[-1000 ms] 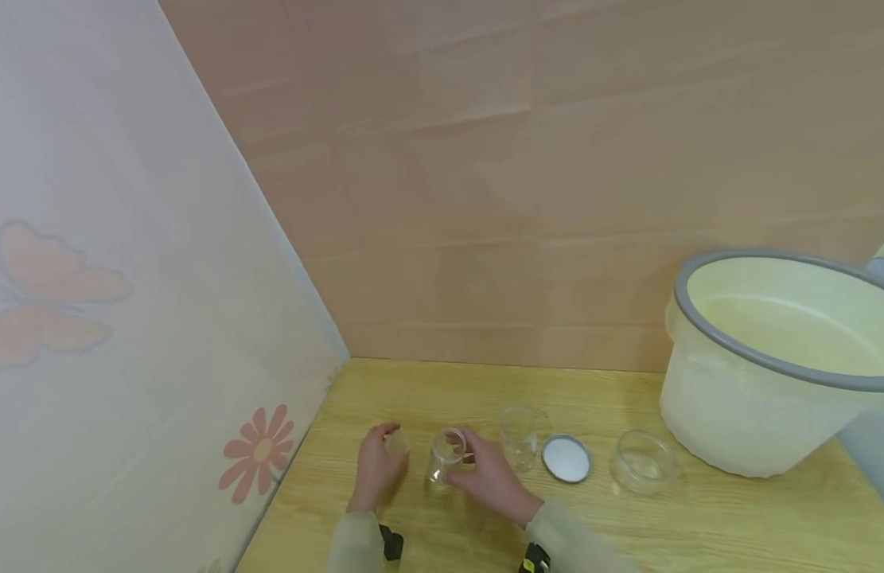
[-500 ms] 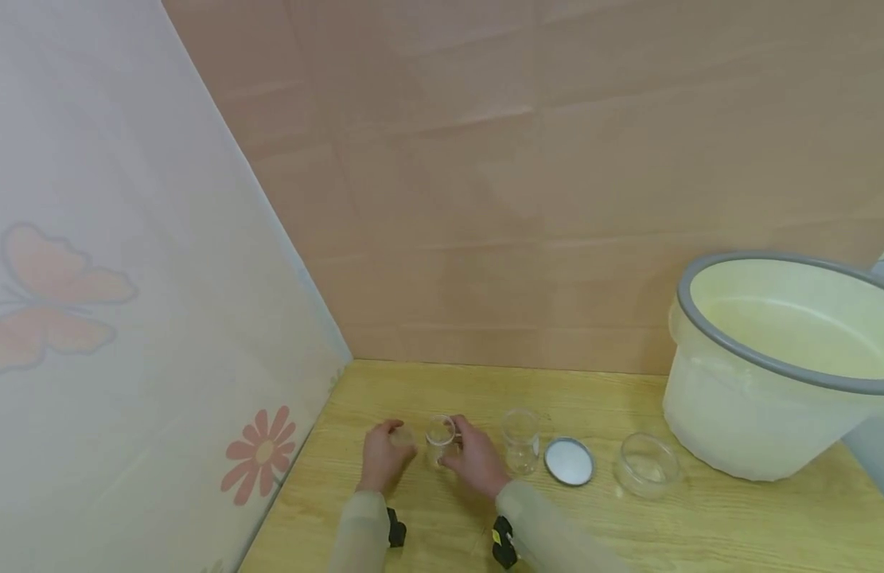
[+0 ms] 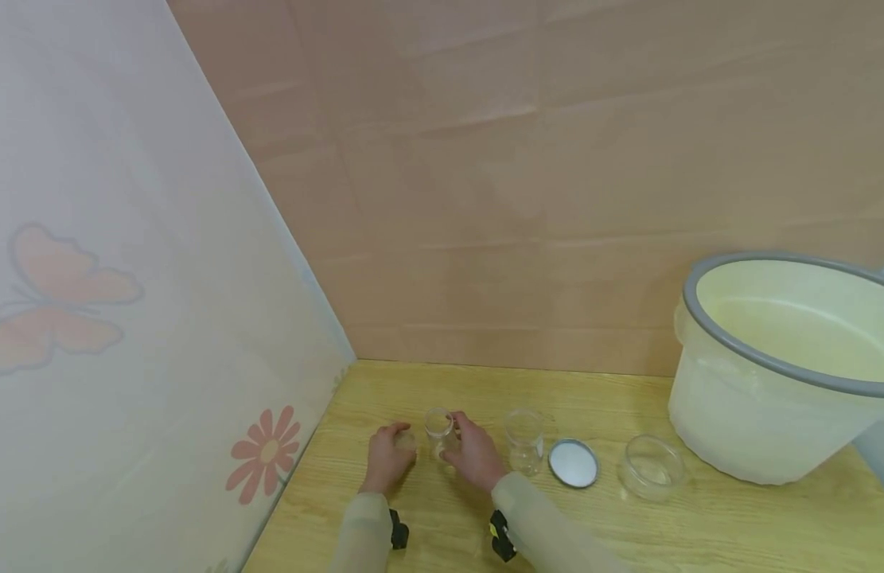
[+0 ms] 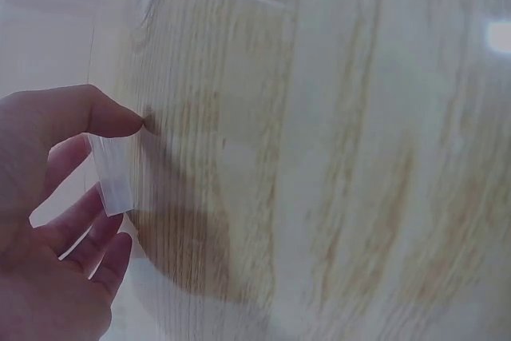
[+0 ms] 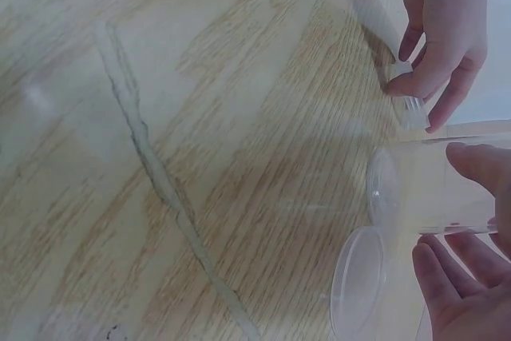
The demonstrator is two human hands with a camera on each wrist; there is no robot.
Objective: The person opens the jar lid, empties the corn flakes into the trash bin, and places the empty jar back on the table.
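In the head view my left hand (image 3: 389, 458) rests low over the wooden table (image 3: 570, 533), thumb and fingers round a small clear cup (image 3: 406, 442). Only a translucent piece (image 4: 116, 177) of that cup shows in the left wrist view. Close on its right, my right hand (image 3: 477, 458) holds a clear cylindrical jar (image 3: 438, 434) from the side, upright on the table. The right wrist view shows the thumb on one side of the jar and the fingers on the other. Just right of that hand stands a clear beaker (image 3: 525, 442).
A round white disc with a grey rim (image 3: 574, 463) lies right of the beaker. Beyond it sits a low clear bowl (image 3: 652, 468). A large cream tub (image 3: 742, 422) with a grey rim stands at the far right. Walls close off the left (image 3: 155, 318) and back (image 3: 449, 302).
My right hand has moved the jar slightly away from me and to the left, nearer the left hand. The left hand stays nearly in place. The head view has shifted a little.
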